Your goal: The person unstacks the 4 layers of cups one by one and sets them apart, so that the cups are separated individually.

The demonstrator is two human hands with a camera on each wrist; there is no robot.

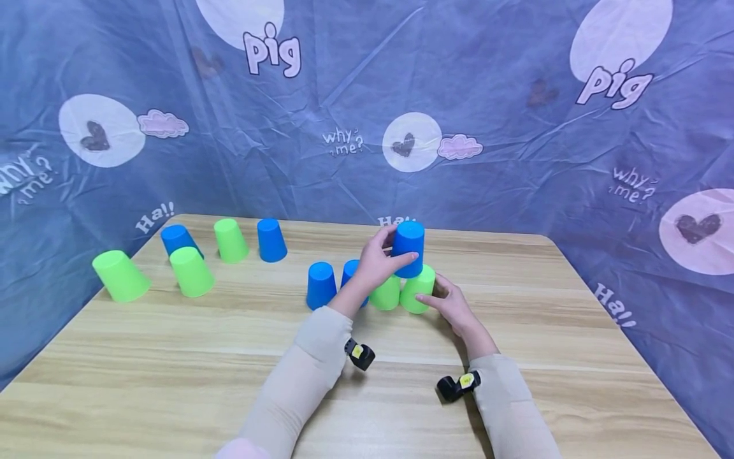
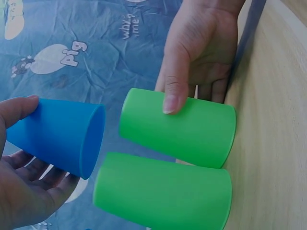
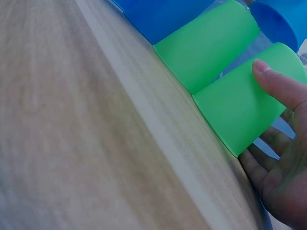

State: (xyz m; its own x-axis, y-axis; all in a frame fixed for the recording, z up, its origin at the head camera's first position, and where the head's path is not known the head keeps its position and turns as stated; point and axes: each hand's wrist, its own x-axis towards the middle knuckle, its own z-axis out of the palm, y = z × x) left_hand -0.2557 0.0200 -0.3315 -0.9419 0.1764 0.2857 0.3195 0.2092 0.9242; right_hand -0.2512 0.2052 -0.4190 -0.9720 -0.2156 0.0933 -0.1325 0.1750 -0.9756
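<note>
Beyond the fingers of both hands rises a blue printed cloth (image 1: 504, 64), and a wooden table (image 1: 579, 357) spreads beneath them. Pale sleeves (image 1: 312, 357) run back from the fingers toward the viewer.

The left hand (image 1: 375, 262) pinches a blue cup (image 1: 408, 248), thumb on the near side, other fingers around the far side. This cup is upside down, its rim just above the green cups and apart from them. The right hand (image 1: 455, 309) grips the outer green cup (image 1: 417, 293), thumb in front, other fingers slightly spread behind.

The inner green cup (image 1: 385, 294) stands just left of those fingers; next come two standing blue cups (image 1: 321, 285), one partly hidden by the left hand. Well left of all the fingers are five more cups (image 1: 192, 273), three green and two blue. Behind the fingers, at the wrists, sit small black cameras (image 1: 361, 356).
</note>
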